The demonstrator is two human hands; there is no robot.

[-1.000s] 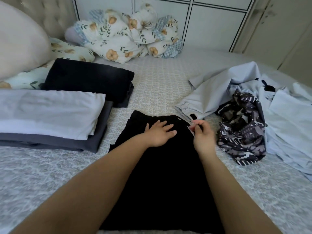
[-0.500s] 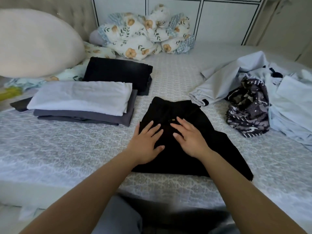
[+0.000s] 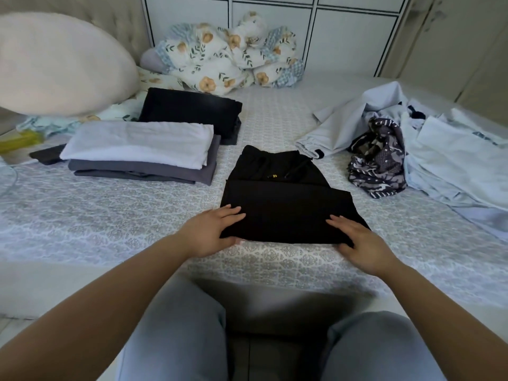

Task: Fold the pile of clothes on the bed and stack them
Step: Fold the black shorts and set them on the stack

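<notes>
Hands, left [image 3: 211, 232] and right [image 3: 362, 243], pinch black pants [image 3: 286, 210] near corners mid-fold; next I fold onto waistband.

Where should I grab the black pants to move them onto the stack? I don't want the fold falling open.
Probably the two near corners of the black pants, from the left and right sides, where the left hand and right hand already sit. The folded edge faces the person, so pinching all layers there should keep them together.
</notes>
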